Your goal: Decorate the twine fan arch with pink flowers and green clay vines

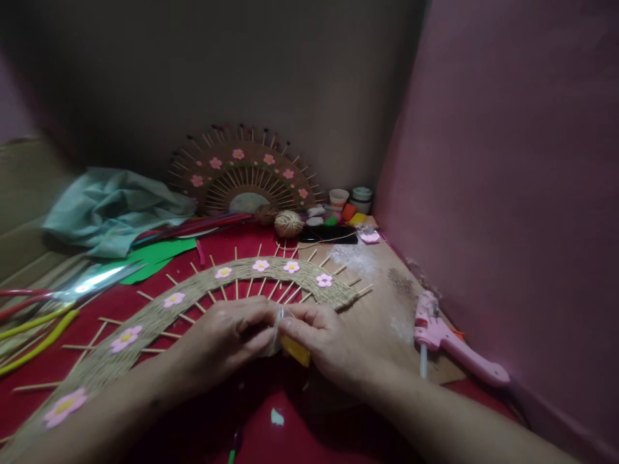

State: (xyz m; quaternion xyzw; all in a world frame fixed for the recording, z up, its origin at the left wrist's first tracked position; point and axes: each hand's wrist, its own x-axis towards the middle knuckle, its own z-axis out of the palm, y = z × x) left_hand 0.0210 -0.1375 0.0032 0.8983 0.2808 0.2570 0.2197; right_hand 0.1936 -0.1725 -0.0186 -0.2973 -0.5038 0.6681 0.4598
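Observation:
My left hand [227, 332] and my right hand [329, 338] meet in front of me, fingers closed in a pinch on a small yellow piece [296, 352] in clear plastic [279, 322]. The yellow part pokes out below my right fingers. What it is made of I cannot make out, and my fingers hide much of it. Just beyond my hands lies a woven twine arch [196, 288] with thin sticks crossing it. Pink flowers [260, 265] are spaced along its band, most with yellow centres and one at the right end with a pink-and-white middle.
A pink glue gun [442, 340] rests at the right by the wall. Scissors [97, 283], green sheets [159, 258] and a teal cloth [111, 209] are at the left. Behind are a twine ball [289, 223], a dark phone-like slab [329, 234], cups [339, 198] and a finished-looking fan [220, 164].

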